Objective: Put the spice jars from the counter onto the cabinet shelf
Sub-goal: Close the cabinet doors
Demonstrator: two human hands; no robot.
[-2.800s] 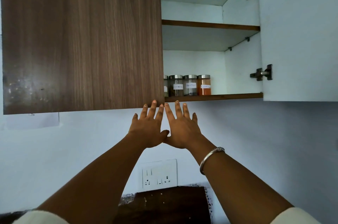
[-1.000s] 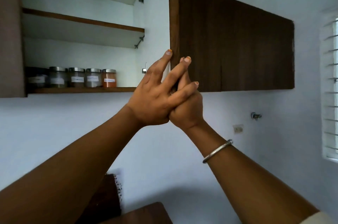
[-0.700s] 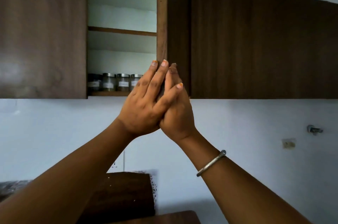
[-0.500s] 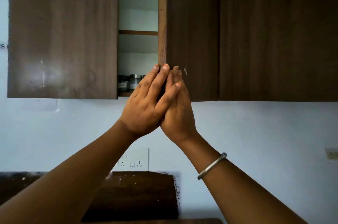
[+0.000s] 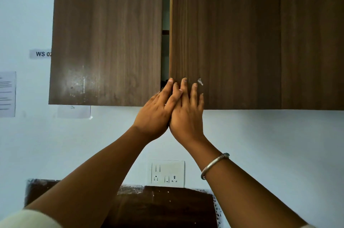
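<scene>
The wooden wall cabinet's right door (image 5: 223,41) is almost closed, with only a narrow dark gap (image 5: 165,23) left beside the closed left door (image 5: 106,38). My right hand (image 5: 186,116) presses flat with straight fingers on the lower left corner of the right door. My left hand (image 5: 154,116) lies partly over it, its fingers straight and reaching the door's edge at the gap. The spice jars and the shelf are hidden behind the doors.
A white socket plate (image 5: 167,173) sits on the pale wall below the cabinet. A dark wooden board (image 5: 158,207) stands at the bottom. Paper notices (image 5: 7,93) and a "WS 02" label (image 5: 40,53) hang on the wall at left.
The right cabinet door has swung nearly closed under both hands, so the jars on the shelf are no longer visible. The view has shifted so the cabinet faces me squarely.
</scene>
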